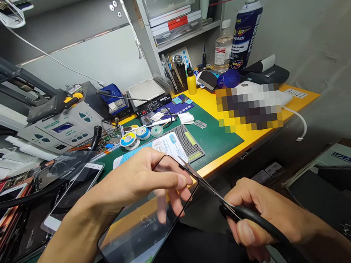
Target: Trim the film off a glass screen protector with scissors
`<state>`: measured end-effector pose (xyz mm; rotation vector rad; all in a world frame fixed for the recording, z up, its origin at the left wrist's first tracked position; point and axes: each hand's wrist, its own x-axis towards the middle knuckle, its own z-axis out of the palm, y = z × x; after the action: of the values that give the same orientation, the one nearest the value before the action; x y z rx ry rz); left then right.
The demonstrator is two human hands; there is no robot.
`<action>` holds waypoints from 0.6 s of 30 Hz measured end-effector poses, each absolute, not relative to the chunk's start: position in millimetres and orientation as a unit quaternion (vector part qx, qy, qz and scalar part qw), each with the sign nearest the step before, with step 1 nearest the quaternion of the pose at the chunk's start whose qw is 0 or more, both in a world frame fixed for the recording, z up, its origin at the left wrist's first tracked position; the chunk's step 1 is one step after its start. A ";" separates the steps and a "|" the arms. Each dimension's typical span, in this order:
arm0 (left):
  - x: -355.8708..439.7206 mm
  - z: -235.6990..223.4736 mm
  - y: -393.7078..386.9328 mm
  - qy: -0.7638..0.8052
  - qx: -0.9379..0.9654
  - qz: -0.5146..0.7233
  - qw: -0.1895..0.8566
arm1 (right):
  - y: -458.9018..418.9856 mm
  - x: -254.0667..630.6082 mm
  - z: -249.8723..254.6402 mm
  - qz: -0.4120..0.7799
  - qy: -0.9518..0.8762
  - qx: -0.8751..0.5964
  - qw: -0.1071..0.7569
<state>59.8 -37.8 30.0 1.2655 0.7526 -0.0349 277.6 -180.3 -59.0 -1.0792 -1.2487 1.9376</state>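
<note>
1. Above a green repair mat (217, 139) on a yellow workbench (232, 154), the left hand (137, 182) grasps a clear glass phone panel (146, 240) by its upper edge, fingers curled over the glass.
2. The right hand (261, 214) is closed around the black handles of scissors (251, 215), whose thin blades touch the panel's black-bordered upper right corner.
3. Beyond the hands, solder wire spools (133, 138) sit on the mat near a printed card (167, 147).
4. Left of the panel lies a white-framed phone (72, 198).
</note>
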 end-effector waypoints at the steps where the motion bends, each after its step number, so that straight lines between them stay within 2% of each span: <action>1: 60.0 30.0 -37.8 0.344 0.577 -0.017 0.741 | -180.5 277.5 -59.9 0.729 -0.468 -0.403 0.295; 18: 59.8 28.6 -34.3 0.344 0.583 -0.043 0.735 | -181.5 276.0 -61.7 0.720 -0.479 -0.417 0.280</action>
<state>59.8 -34.3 28.6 1.2821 0.7559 -0.0955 276.0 -181.5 -61.7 -1.1170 -1.2833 1.9309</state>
